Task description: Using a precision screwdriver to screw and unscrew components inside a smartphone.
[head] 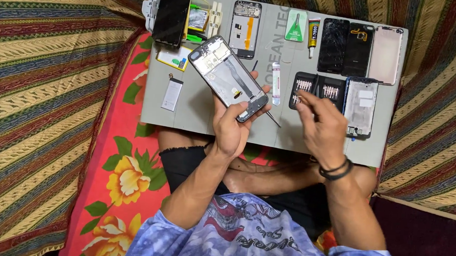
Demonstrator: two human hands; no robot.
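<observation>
Head view, looking down on a person sitting cross-legged with a grey work mat resting across the lap. Left hand sits at the mat's near edge, a little left of centre, and grips an opened phone frame by its lower end, thumb over one side and fingers curled round the other. The frame's long axis runs diagonally, from the hand up and away toward the mat's far left corner, with its bare inner side facing up.

Right hand hovers over the mat's near right part, wearing dark bands at the wrist. Its fingers are bunched together, tips pointing toward the far edge, and appear to pinch something thin; what it is cannot be made out through the blur. Just beyond those fingertips lies a black tray of screwdriver bits, so the right hand is much the nearer one to it, while the frame lies to that hand's left, close by but not touching.

A thin metal probe lies on the mat between the two hands. Along the far edge sit a dark phone, another open frame, a glue tube, cracked screens and a pale back cover. A small battery lies near the left edge. A further frame rests by the right edge, beside the bit tray.
</observation>
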